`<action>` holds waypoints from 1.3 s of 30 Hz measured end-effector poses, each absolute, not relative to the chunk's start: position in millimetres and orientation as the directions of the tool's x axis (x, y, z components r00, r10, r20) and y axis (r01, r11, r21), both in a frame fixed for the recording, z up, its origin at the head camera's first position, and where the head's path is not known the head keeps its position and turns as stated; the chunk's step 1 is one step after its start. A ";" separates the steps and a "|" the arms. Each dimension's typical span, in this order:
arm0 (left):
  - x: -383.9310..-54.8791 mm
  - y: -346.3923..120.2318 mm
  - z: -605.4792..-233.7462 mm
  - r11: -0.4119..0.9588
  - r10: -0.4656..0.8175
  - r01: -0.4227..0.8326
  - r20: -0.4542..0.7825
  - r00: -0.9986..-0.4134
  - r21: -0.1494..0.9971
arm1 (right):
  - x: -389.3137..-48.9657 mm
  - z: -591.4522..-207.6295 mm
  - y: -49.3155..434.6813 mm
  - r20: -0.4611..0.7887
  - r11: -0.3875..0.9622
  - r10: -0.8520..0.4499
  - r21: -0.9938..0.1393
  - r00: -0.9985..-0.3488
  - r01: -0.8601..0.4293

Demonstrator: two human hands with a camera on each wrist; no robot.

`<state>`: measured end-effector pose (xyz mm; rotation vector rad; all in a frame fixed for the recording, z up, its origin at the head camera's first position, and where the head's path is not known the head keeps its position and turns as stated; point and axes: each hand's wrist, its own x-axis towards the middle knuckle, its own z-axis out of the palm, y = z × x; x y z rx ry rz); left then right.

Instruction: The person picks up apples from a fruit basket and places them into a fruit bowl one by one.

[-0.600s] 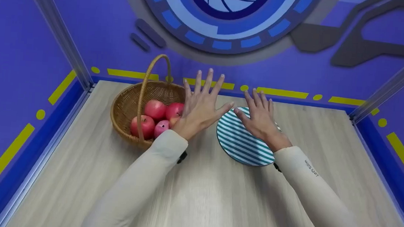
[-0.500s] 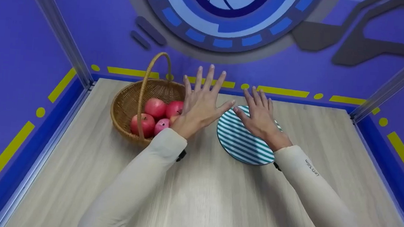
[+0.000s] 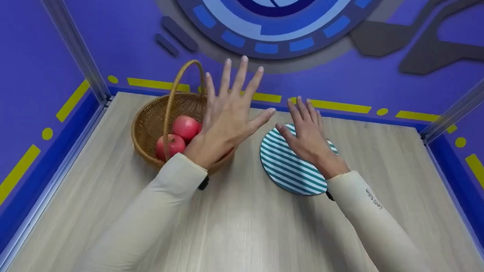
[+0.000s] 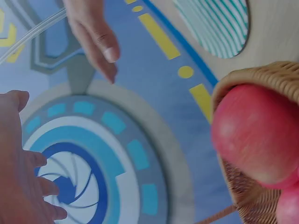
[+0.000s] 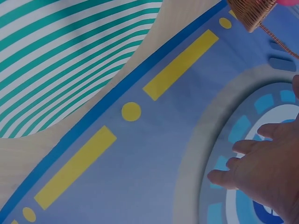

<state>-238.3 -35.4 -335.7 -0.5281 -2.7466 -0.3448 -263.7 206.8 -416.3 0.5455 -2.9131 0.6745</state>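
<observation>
A brown wicker basket [image 3: 141,134] with a tall handle holds several red apples [image 3: 185,127]; part of it is hidden behind my left hand [image 3: 228,116]. That hand hovers over the basket's right side, fingers spread, holding nothing. In the left wrist view a large apple [image 4: 257,135] shows close by at the basket's rim. Above a round mat [image 3: 290,177] with green and white stripes hangs my right hand [image 3: 309,136], its fingers extended and nothing in them. The striped mat [image 5: 70,56] also fills the upper left of the right wrist view.
Everything stands on a pale wood-grain table [image 3: 236,236]. A blue printed wall [image 3: 117,40] rises along the back edge, with further blue panels [image 3: 14,76] at both sides. Metal posts [image 3: 69,37] mark the back corners.
My left hand has moved left and up in the head view, now covering more of the basket and its apples. My right hand has shifted only slightly, still above the striped mat.
</observation>
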 end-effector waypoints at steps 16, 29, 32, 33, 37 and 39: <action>-220.3 -94.9 -304.0 0.897 0.202 0.376 0.544 -0.815 0.231 | -258.0 -410.5 189.4 0.193 0.807 -0.329 -0.451 -0.925 -0.381; -213.3 -139.9 -292.4 0.881 0.082 0.336 0.594 -0.801 0.332 | -256.2 -408.1 176.1 0.204 0.764 -0.343 -0.507 -0.917 -0.398; -211.8 -150.1 -290.6 0.878 0.066 0.326 0.587 -0.807 0.350 | -256.7 -408.3 171.5 0.185 0.758 -0.344 -0.524 -0.921 -0.388; -211.4 -154.0 -290.2 0.876 0.058 0.321 0.582 -0.811 0.360 | -256.8 -408.5 169.9 0.177 0.757 -0.341 -0.531 -0.923 -0.381; -210.3 -169.6 -292.4 0.864 0.017 0.295 0.563 -0.826 0.407 | -255.3 -410.4 165.0 0.126 0.745 -0.315 -0.581 -0.941 -0.327; -209.4 -177.1 -296.3 0.854 -0.005 0.286 0.556 -0.831 0.435 | -253.9 -411.8 163.6 0.099 0.735 -0.300 -0.610 -0.949 -0.296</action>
